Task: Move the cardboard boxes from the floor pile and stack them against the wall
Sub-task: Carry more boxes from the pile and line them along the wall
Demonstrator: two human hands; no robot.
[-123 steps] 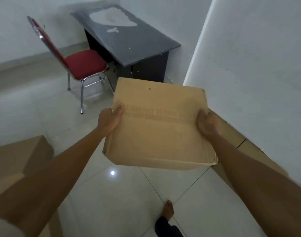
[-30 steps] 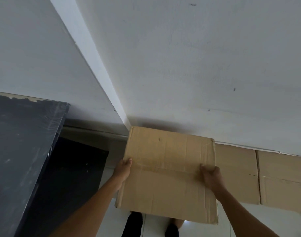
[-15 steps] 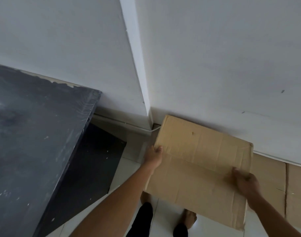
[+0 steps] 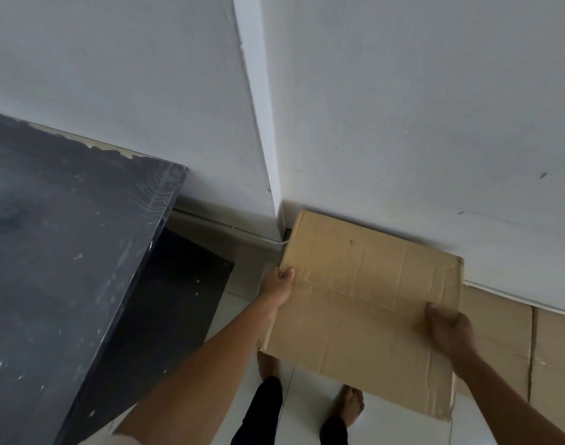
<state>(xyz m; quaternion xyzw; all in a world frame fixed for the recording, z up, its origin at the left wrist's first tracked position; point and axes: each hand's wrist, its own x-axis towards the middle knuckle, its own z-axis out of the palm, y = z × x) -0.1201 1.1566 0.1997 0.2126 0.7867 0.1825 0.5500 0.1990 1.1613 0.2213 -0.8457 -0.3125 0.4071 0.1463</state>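
I hold a plain brown cardboard box (image 4: pixel 364 303) in front of me, its far edge close to the white wall (image 4: pixel 419 107) just right of the wall's corner. My left hand (image 4: pixel 278 284) grips the box's left edge, thumb on top. My right hand (image 4: pixel 448 329) grips its right side with fingers curled over the top face. Two more cardboard boxes (image 4: pixel 512 335) stand against the wall at the lower right, partly hidden behind the held box.
A dark grey desk (image 4: pixel 66 252) fills the left side, its corner close to the box's left edge. White floor tiles (image 4: pixel 307 399) and my bare feet (image 4: pixel 352 403) show below the box. A thin white cable (image 4: pixel 229 226) runs along the wall base.
I have carried the box from the open floor to the wall. Over the last second it sank lower and nearer the wall base, and my view swung slightly right.
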